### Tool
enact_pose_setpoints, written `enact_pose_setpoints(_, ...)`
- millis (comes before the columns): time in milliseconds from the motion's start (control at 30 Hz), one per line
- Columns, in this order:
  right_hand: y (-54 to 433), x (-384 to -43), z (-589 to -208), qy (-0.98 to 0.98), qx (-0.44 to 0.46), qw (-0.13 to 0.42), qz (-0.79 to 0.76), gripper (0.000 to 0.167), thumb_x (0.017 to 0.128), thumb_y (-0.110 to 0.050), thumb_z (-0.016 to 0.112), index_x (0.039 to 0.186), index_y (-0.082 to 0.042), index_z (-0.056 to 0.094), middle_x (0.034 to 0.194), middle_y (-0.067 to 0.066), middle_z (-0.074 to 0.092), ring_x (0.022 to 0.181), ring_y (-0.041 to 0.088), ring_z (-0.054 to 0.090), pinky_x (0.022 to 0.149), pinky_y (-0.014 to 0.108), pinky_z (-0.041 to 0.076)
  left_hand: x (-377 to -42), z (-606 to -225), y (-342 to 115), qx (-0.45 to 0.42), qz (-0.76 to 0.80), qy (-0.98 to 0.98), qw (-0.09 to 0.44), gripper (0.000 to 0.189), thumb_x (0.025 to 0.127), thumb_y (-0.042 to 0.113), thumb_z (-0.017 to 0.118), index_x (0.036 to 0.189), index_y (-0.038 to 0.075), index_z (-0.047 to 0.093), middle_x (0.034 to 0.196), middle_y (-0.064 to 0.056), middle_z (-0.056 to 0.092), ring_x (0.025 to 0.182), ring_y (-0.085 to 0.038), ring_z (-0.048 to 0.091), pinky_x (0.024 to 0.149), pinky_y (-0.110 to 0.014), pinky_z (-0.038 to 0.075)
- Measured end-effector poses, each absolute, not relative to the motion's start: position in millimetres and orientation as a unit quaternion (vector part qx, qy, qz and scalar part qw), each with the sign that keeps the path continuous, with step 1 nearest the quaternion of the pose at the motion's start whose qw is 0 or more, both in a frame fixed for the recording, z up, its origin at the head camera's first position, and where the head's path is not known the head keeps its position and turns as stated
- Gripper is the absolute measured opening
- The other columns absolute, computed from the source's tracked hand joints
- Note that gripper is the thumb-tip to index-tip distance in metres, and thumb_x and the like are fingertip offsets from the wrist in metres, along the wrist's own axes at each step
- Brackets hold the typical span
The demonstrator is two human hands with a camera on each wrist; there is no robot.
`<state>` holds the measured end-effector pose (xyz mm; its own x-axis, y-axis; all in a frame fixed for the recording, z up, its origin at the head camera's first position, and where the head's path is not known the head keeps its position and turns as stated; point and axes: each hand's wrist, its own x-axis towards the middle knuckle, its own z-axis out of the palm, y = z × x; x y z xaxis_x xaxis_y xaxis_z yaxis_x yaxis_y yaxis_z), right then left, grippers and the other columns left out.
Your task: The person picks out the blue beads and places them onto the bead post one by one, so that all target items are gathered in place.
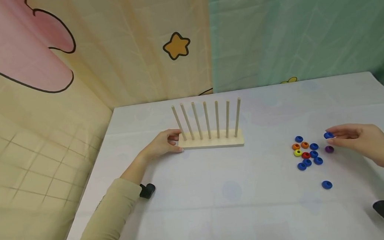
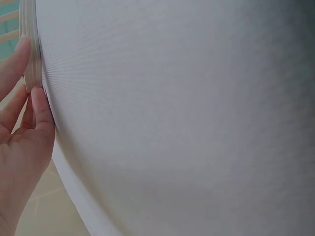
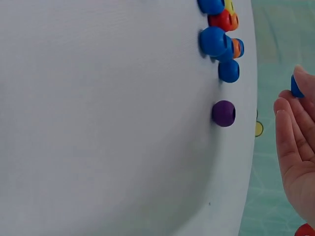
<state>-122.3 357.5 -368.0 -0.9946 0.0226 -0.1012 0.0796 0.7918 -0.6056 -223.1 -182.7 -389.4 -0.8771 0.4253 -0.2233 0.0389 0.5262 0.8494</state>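
A pale wooden peg rack (image 1: pixel 210 143) with a row of upright pegs stands on the white table. At its left end, my left hand (image 1: pixel 163 143) grips the base between thumb and fingers; the left wrist view shows the base edge (image 2: pixel 32 59) pinched there. Over on the right, my right hand (image 1: pixel 364 139) pinches a blue bead (image 1: pixel 328 135) between thumb and fingertips, held above the table. The same blue bead (image 3: pixel 296 87) shows partly behind the thumb in the right wrist view. Just below that hand lies a purple bead (image 1: pixel 329 149).
Left of the right hand lies a loose cluster of beads: several blue ones, orange ones, a yellow bead (image 1: pixel 297 153) and a red bead (image 1: pixel 306 155). A single blue bead (image 1: pixel 327 185) lies nearer the front. Patterned curtains (image 1: pixel 140 45) hang behind the table.
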Motion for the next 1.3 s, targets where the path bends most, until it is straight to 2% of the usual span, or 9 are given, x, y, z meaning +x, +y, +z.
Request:
enact_pose_setpoints(67,352.0,-125.5,-362.7,0.946,0.028,0.043,-0.320,0.057,0.089,-0.038,0.062,0.125,0.006,0.051,0.119,0.033,0.053,0.094,0.022,0.058,0.077,0.038,0.053,-222.9,-389.4,-182.8,0.136,0.467,0.849,0.208,0.073,0.074,0.002,0.077,0.137,-0.001,0.040,0.123,-0.017,0.051,0.106,-0.026,0.049,0.093,-0.035,0.042)
enact_pose_setpoints(133,346.1,-128.6,-357.6,0.946,0.027,0.045,-0.321,0.059,0.089,-0.040,0.062,0.127,0.004,0.050,0.121,0.032,0.053,0.103,0.040,0.050,0.082,0.053,0.047,-222.5,-389.2,-182.9,0.136,0.467,0.848,0.209,0.073,0.074,0.002,0.077,0.138,-0.001,0.040,0.123,-0.017,0.050,0.107,-0.026,0.049,0.094,-0.035,0.042)
enact_pose_setpoints(167,343.2,-130.3,-355.4,0.944,0.027,0.049,-0.326,0.060,0.089,-0.040,0.061,0.128,0.004,0.049,0.122,0.032,0.052,0.108,0.043,0.047,0.084,0.059,0.043,-222.3,-389.1,-183.0,0.135,0.468,0.848,0.209,0.073,0.074,0.002,0.077,0.138,-0.001,0.040,0.123,-0.017,0.050,0.107,-0.027,0.049,0.094,-0.035,0.042)
enact_pose_setpoints(233,338.5,-134.0,-351.2,0.943,0.019,0.049,-0.327,0.060,0.088,-0.041,0.062,0.128,0.003,0.050,0.122,0.030,0.053,0.107,0.041,0.048,0.084,0.055,0.045,-221.7,-388.6,-182.7,0.135,0.469,0.847,0.210,0.073,0.075,0.002,0.077,0.138,-0.001,0.040,0.124,-0.018,0.050,0.107,-0.027,0.049,0.094,-0.036,0.042)
enact_pose_setpoints(267,336.4,-135.9,-348.8,0.941,0.015,0.051,-0.333,0.060,0.088,-0.041,0.062,0.128,0.002,0.050,0.122,0.029,0.054,0.106,0.034,0.052,0.084,0.054,0.045,-221.4,-388.3,-182.3,0.135,0.470,0.847,0.210,0.073,0.075,0.002,0.077,0.137,-0.001,0.040,0.124,-0.018,0.050,0.107,-0.027,0.049,0.094,-0.036,0.042)
enact_pose_setpoints(367,331.8,-140.9,-341.9,0.938,-0.001,0.052,-0.344,0.057,0.087,-0.040,0.064,0.127,-0.001,0.053,0.112,0.011,0.064,0.094,0.004,0.055,0.077,0.032,0.053,-220.5,-387.6,-181.6,0.133,0.474,0.845,0.208,0.072,0.075,0.002,0.076,0.137,-0.001,0.040,0.123,-0.017,0.050,0.106,-0.027,0.049,0.094,-0.036,0.041)
enact_pose_setpoints(467,327.2,-145.0,-334.7,0.935,-0.016,0.053,-0.351,0.055,0.086,-0.039,0.065,0.125,-0.002,0.055,0.106,-0.003,0.065,0.081,-0.017,0.045,0.065,0.013,0.046,-219.4,-387.1,-181.0,0.133,0.475,0.845,0.206,0.072,0.075,0.001,0.076,0.137,-0.001,0.040,0.123,-0.017,0.050,0.106,-0.026,0.049,0.094,-0.035,0.042)
enact_pose_setpoints(667,312.6,-153.0,-320.1,0.934,-0.030,0.055,-0.351,0.058,0.084,-0.042,0.066,0.127,-0.003,0.056,0.112,0.014,0.064,0.080,-0.016,0.048,0.066,0.010,0.043,-220.2,-388.3,-181.1,0.131,0.475,0.845,0.207,0.072,0.075,0.001,0.076,0.137,0.000,0.041,0.123,-0.017,0.050,0.107,-0.026,0.048,0.095,-0.036,0.041)
enact_pose_setpoints(1300,274.1,-175.6,-281.2,0.922,-0.063,0.061,-0.376,0.055,0.085,-0.040,0.065,0.127,-0.005,0.057,0.103,-0.005,0.067,0.083,-0.006,0.056,0.072,0.015,0.046,-219.0,-386.8,-180.8,0.135,0.475,0.846,0.204,0.071,0.076,0.000,0.075,0.138,-0.001,0.040,0.124,-0.017,0.050,0.106,-0.026,0.048,0.093,-0.034,0.042)
